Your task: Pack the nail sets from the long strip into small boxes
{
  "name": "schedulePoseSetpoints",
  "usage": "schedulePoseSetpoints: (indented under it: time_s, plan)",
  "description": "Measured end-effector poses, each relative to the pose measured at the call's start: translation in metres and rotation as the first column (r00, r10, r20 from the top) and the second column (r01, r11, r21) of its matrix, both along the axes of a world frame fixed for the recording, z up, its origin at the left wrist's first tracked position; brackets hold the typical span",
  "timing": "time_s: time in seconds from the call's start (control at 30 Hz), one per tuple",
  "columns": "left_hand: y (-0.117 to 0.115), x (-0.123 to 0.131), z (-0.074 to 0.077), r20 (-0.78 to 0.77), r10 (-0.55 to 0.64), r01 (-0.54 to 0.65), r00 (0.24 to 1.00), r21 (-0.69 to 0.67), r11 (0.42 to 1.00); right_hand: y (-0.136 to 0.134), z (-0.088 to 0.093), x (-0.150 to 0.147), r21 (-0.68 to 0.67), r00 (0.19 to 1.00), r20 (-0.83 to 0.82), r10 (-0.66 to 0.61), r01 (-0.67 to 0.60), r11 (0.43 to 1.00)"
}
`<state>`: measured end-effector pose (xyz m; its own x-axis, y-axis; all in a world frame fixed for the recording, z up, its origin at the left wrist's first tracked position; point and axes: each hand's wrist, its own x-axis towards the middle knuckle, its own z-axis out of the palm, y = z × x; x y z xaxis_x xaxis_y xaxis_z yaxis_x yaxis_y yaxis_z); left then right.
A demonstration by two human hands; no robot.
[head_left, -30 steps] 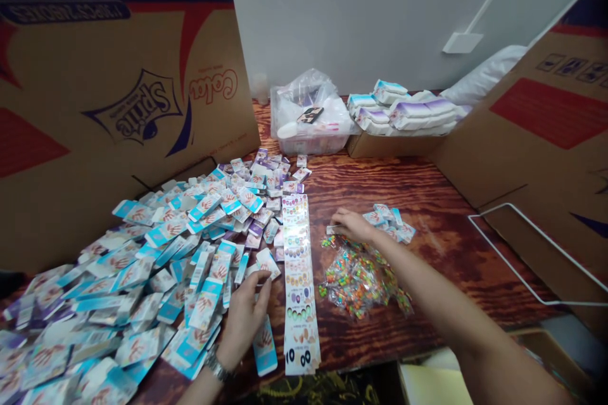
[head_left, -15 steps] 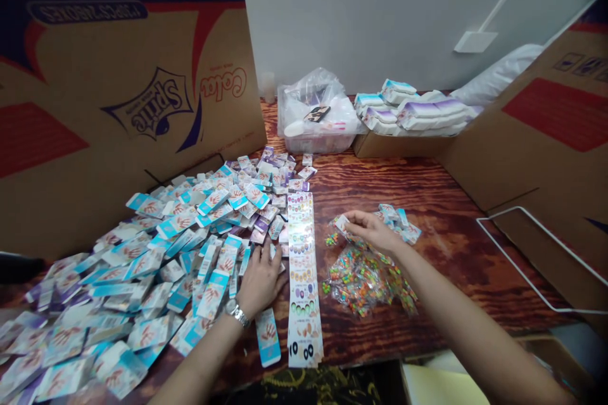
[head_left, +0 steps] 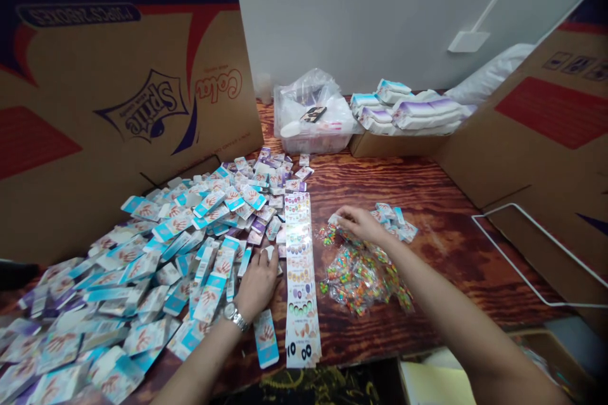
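Note:
My left hand (head_left: 256, 281), with a metal watch on its wrist, rests at the right edge of a heap of small blue, white and purple printed boxes (head_left: 209, 266). Its fingers are closed around a small pale box (head_left: 271, 252), partly hidden by them. Across the table, my right hand (head_left: 360, 225) pinches a small white box (head_left: 334, 219), mostly covered by the fingers. Beneath it lie clear bags of colourful candies (head_left: 356, 278). Between the hands runs a stack of long nail-sticker strips (head_left: 299, 278). A blue-ended box (head_left: 266, 338) lies near the table's front edge.
Several small boxes (head_left: 398, 223) lie beyond my right forearm. A clear plastic tub (head_left: 316, 142) and a carton (head_left: 399, 144) of wrapped packs stand at the back. Large cardboard boxes (head_left: 142, 107) flank the table, with a white wire frame (head_left: 510, 259) at right.
My right hand has moved slightly left with the small white box, over the nearest candies. My left hand stays at the edge of the heap. The whole view has shifted a little.

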<state>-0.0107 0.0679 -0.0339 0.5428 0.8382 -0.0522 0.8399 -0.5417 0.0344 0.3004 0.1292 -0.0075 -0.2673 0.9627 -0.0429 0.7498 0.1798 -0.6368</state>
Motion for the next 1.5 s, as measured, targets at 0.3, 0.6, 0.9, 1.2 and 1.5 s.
schedulePoseSetpoints:
  time_s: [0.3,0.6,0.9,1.2,1.5]
  plan:
    - [-0.008,-0.009,0.018,0.355,0.114,-0.113,0.928,-0.025,0.993,0.030,-0.018,-0.039,-0.130,0.935,0.220,0.279,-0.256,0.958]
    - [-0.022,-0.010,0.041,0.714,0.284,-0.125,0.640,-0.268,0.955,0.000,0.013,-0.032,0.005,0.973,0.163,0.162,-0.165,0.986]
    - [-0.031,-0.004,0.035,0.722,0.293,-0.031,0.627,-0.352,0.935,-0.054,0.071,-0.090,0.443,0.950,0.196,0.241,-0.305,0.843]
    - [-0.033,-0.010,0.050,0.737,0.212,0.030,0.642,-0.300,0.953,-0.058,0.075,-0.102,0.585,0.720,0.647,0.251,-0.680,0.442]
    - [-0.032,-0.006,0.067,0.625,0.034,0.073,0.780,-0.145,0.987,-0.058,0.068,-0.100,0.520,0.748,0.358,0.559,-0.657,0.545]
